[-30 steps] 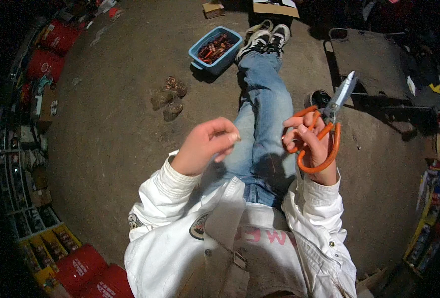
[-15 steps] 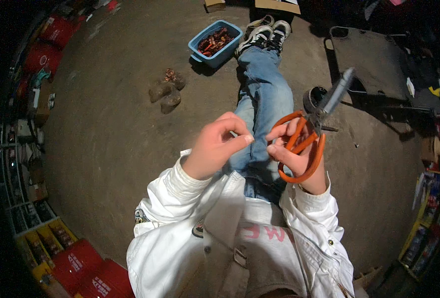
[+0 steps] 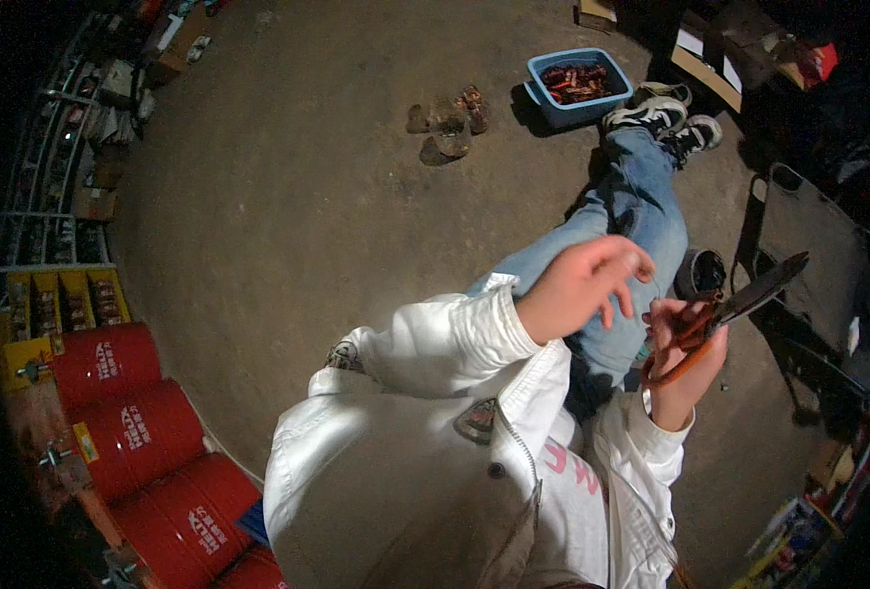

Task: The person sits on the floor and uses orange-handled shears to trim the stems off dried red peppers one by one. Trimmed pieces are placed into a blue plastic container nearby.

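My right hand (image 3: 685, 368) holds a pair of scissors (image 3: 764, 287) by its orange handles. The blades point up and to the right, away from my body. Beside it, over my jeans, hovers my left hand (image 3: 574, 290) with bent fingers spread apart and nothing visible in them. Beyond the scissors handles, a round black container (image 3: 700, 274) stands on the floor next to my leg. Near my shoes is a light blue plastic tub (image 3: 543, 110) holding many small dark and reddish pieces, too small to name.
Several clear bags (image 3: 445, 147) with brownish contents lie left of the tub. Red drums (image 3: 145, 439) and yellow bins (image 3: 47, 306) line the left side. A dark folding chair (image 3: 813, 221) stands at the right, with an open cardboard box (image 3: 707, 69) beyond my feet.
The whole view has swung left, so the floor things appear farther right. My left hand's pinched fingers have spread apart. The scissors now tilt lower and further right, still in my right hand.
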The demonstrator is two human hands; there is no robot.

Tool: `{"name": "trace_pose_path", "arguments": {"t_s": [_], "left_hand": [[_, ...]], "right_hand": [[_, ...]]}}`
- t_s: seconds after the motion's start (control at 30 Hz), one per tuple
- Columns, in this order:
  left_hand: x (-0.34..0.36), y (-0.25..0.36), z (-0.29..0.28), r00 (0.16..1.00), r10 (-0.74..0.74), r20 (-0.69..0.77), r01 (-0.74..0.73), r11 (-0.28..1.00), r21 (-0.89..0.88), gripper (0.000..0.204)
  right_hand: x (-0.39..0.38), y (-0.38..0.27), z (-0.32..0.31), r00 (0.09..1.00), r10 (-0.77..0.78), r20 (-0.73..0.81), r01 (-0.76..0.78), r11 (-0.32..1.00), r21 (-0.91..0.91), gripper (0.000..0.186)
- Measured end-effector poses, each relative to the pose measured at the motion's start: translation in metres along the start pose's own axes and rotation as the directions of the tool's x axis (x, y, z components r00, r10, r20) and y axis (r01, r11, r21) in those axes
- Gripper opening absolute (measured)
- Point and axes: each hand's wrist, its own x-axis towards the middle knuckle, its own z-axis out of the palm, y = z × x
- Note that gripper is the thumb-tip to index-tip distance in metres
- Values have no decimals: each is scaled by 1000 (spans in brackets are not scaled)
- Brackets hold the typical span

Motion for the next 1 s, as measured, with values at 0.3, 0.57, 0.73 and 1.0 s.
{"name": "trace_pose_path", "arguments": {"t_s": [0.3,0.57,0.73,1.0], "left_hand": [[-5,0,8,790,611,-55,-452,639,622,35],[-2,19,13,839,512,-184,-411,818,403,16],[-2,30,-3,951,232,-205,-211,970,122,28],[10,32,-11,981,62,-186,-41,993,115,31]], "right_hand": [[-3,-9,2,988,149,-39,-142,979,146,25],[-4,-14,-5,958,283,57,-288,934,212,29],[-4,-15,-16,874,443,202,-485,823,295,31],[2,5,-20,828,322,459,-535,697,477,37]]}}
